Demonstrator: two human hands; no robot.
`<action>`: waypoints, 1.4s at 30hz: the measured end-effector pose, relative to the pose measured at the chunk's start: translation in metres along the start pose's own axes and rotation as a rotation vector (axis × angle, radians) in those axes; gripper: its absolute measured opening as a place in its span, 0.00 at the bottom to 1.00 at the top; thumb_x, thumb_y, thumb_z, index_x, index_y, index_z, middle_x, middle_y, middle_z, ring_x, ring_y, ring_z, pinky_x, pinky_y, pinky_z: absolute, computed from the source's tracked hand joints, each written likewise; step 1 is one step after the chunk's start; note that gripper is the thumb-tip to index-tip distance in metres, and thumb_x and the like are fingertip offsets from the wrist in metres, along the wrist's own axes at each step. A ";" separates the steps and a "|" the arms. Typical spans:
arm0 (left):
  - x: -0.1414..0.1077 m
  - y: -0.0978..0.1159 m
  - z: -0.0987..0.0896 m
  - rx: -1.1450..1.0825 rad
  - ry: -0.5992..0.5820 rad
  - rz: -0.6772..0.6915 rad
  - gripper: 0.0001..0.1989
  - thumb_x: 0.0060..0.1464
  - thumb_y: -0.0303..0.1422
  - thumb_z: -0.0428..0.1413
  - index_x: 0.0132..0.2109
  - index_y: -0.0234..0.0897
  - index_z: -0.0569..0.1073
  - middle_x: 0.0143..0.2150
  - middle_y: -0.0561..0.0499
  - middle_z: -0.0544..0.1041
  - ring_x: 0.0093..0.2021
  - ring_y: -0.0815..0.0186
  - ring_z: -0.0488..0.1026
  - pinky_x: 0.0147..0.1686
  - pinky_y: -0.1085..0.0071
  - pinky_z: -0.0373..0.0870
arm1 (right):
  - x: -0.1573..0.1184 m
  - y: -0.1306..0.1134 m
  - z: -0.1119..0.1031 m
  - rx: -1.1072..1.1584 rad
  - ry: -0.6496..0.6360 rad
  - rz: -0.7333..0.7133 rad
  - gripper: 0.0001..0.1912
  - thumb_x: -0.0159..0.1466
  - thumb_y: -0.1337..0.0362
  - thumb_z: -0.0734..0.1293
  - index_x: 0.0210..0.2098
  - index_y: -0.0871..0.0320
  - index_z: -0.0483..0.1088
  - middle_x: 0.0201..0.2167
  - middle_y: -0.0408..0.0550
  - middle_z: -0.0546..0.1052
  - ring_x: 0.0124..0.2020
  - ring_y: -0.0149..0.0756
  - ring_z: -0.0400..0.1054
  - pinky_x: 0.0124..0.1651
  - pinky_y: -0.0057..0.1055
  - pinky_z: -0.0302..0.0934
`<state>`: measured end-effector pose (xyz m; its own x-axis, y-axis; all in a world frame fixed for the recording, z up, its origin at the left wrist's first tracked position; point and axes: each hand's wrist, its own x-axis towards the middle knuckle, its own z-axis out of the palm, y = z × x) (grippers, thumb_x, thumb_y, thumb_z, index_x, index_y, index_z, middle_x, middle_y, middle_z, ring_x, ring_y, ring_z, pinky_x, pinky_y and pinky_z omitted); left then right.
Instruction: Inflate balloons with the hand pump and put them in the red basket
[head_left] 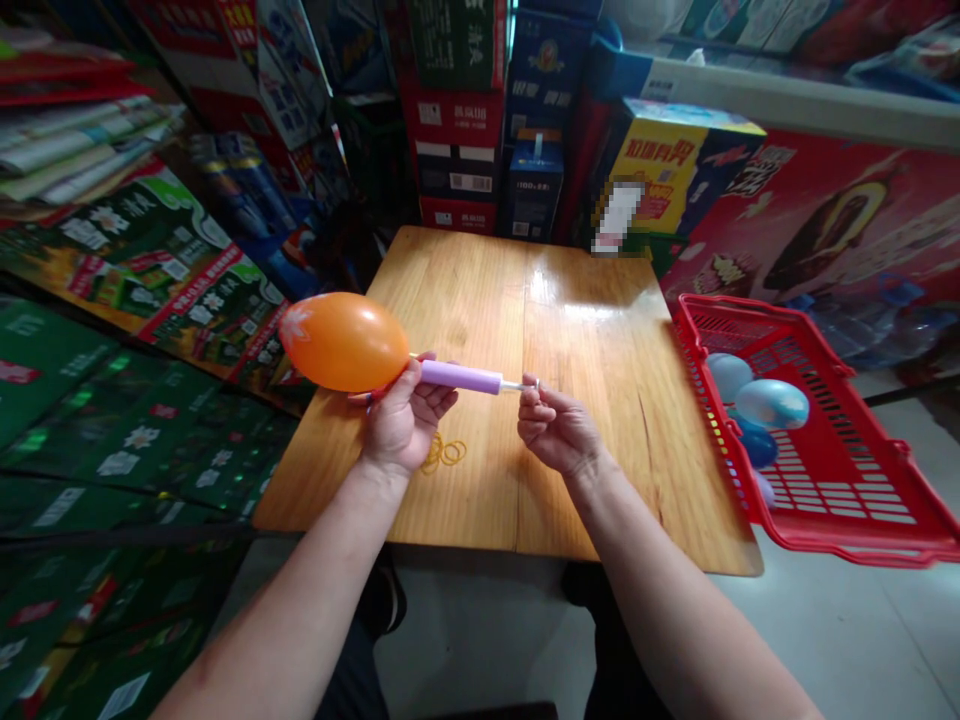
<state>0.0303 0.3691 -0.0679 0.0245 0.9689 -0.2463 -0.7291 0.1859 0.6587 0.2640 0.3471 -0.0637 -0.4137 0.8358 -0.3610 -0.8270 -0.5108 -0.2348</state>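
An inflated orange balloon (345, 342) with a pale print at its left end sits on the nozzle end of a purple hand pump (461, 377). My left hand (401, 415) grips the balloon's neck and the pump's nozzle end between thumb and fingers. The fingers of my right hand (553, 420) are closed on the pump's handle, at the end of its thin white rod. Pump and balloon are held above the wooden table (480, 300). Several yellow rubber bands (448, 453) lie on the table, just right of my left wrist. Something reddish lies under the balloon, mostly hidden.
A red basket (832, 420) with several blue and white balloons (772, 403) and a partly hidden purple one stands right of the table. Green cartons (135, 430) are stacked at the left. Boxes (457, 170) and a yellow and blue carton (660, 165) line the table's far edge.
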 end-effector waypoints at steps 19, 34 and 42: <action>0.002 0.001 -0.001 0.002 -0.041 -0.008 0.12 0.60 0.38 0.67 0.48 0.38 0.80 0.46 0.44 0.86 0.46 0.62 0.83 0.46 0.67 0.80 | 0.003 0.002 -0.002 -0.002 0.002 0.015 0.04 0.70 0.72 0.68 0.43 0.59 0.73 0.27 0.39 0.77 0.19 0.18 0.62 0.23 0.14 0.60; -0.007 -0.004 0.002 0.039 -0.069 -0.031 0.15 0.59 0.40 0.67 0.49 0.39 0.79 0.48 0.44 0.85 0.49 0.59 0.83 0.47 0.66 0.80 | 0.001 0.013 0.000 -0.067 0.015 0.022 0.06 0.67 0.71 0.72 0.43 0.59 0.73 0.26 0.39 0.77 0.19 0.19 0.62 0.23 0.15 0.60; -0.006 0.009 0.000 0.044 -0.008 0.068 0.15 0.60 0.42 0.67 0.51 0.44 0.78 0.50 0.48 0.85 0.54 0.57 0.82 0.49 0.62 0.80 | -0.007 -0.005 0.000 -0.044 -0.001 -0.039 0.04 0.68 0.71 0.71 0.42 0.59 0.74 0.25 0.37 0.76 0.18 0.19 0.61 0.23 0.15 0.59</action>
<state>0.0233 0.3650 -0.0602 -0.0182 0.9808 -0.1940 -0.6987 0.1263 0.7042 0.2710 0.3445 -0.0598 -0.3820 0.8553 -0.3499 -0.8249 -0.4863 -0.2881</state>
